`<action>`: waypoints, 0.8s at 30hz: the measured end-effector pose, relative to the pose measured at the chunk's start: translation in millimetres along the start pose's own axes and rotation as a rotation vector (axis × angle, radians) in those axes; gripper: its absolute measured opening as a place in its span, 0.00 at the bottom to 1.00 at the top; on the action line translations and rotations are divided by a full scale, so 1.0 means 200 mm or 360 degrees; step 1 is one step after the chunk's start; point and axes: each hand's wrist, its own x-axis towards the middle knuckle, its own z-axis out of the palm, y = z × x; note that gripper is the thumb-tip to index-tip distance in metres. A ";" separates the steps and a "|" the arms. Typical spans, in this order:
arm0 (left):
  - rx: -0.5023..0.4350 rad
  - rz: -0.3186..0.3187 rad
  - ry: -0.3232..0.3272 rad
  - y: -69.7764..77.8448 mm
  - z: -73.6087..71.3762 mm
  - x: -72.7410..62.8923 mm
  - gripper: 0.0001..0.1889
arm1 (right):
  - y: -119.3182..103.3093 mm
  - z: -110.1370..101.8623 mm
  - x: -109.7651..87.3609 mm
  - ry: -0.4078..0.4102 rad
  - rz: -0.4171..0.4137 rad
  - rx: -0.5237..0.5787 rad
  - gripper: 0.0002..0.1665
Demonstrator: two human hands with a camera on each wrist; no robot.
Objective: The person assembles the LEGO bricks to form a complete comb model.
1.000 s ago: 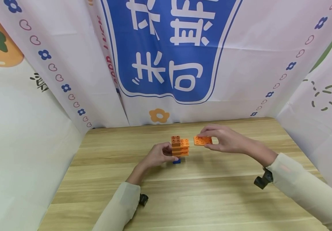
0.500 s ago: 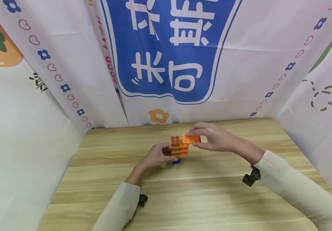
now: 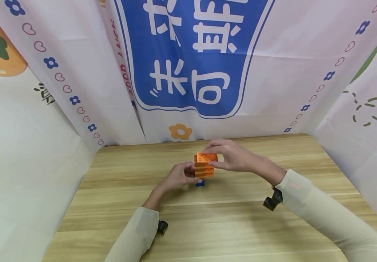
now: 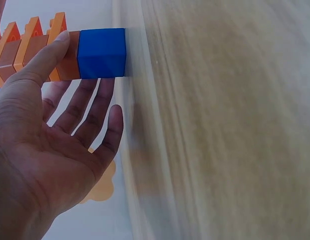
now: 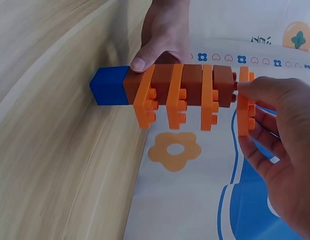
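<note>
A tower of toy building bricks stands upright on the table, with a blue brick at its foot. Above it, brown bricks alternate with thin orange plates that jut out to one side. My left hand grips the tower low down, its thumb on the lowest brown brick. Between thumb and fingers, my right hand pinches another orange plate. In the right wrist view that plate is over the top brown brick's studs, very close; whether they touch I cannot tell.
The wooden table runs back to a printed cloth that hangs behind it. More white cloth closes the left and right sides. Each wrist carries a small black camera.
My right hand has moved left with the orange plate, from beside the tower to over its top. The left hand keeps its grip in the same place.
</note>
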 end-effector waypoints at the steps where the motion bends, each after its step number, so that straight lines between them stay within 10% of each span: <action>1: -0.0003 0.0005 -0.0001 0.00 0.00 0.00 0.12 | 0.00 0.00 0.00 -0.0009 0.0007 0.0001 0.19; 24: -0.0006 -0.0007 0.0000 0.00 0.00 0.00 0.12 | -0.02 0.01 0.08 -0.0152 0.0113 -0.0006 0.18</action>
